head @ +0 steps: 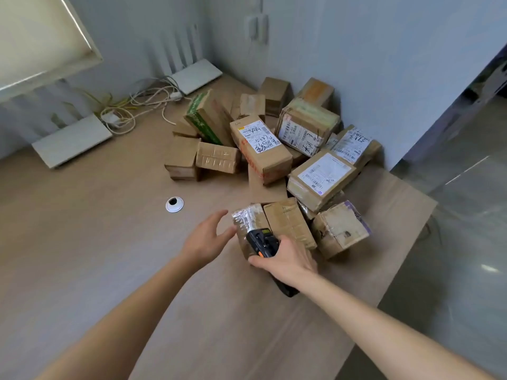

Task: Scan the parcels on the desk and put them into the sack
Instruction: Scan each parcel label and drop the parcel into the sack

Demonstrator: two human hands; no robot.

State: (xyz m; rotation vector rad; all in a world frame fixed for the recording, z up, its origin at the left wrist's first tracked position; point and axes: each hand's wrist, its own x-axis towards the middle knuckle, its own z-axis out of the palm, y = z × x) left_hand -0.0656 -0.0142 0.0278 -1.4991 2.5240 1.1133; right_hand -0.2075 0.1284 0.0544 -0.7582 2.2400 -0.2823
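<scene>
The right hand (285,259) is gripping a black handheld scanner (262,242), fingers wrapped round its body and its head aiming forward and down at the nearest parcel (248,229), a small carton with shiny tape across its top. Holding it this way is probably keeping the reading window pointing at the box while the other hand stays free. The left hand (208,239) is reaching in with fingers spread and relaxed, gripping nothing, its fingertips just beside the left face of that same carton (whether they are touching it is hard to say), likely getting ready to turn or lift it so a label comes into view.

Beyond it, a squat taped box (340,229) is sitting just to the right, and the rest of the parcel pile (274,144) is lying heaped against the wall corner, several cartons showing white shipping labels upward. All are resting on the wooden desk (96,242), which has a round cable grommet (174,204) to the left. A tangle of cables (131,111) is trailing at the far edge. The sack is not in view.
</scene>
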